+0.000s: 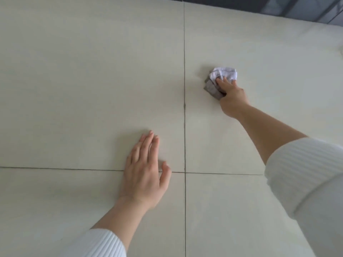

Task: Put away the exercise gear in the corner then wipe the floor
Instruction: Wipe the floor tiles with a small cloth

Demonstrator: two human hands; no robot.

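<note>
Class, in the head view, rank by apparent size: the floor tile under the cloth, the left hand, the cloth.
1. Floor tile
2. Left hand, though nearness to the camera enlarges it
3. Cloth, partly covered by the right hand

Floor (92, 71): large pale cream tiles, matte with a faint sheen. Thin dark grout lines (184, 127) ran one lengthwise down the middle of the view and one across the lower part, meeting in a cross. Along the top right edge ran a dark grey band (241, 6), blurred; could not tell what it was. Light was soft, even, daylight-like, with weak shadows.
</note>
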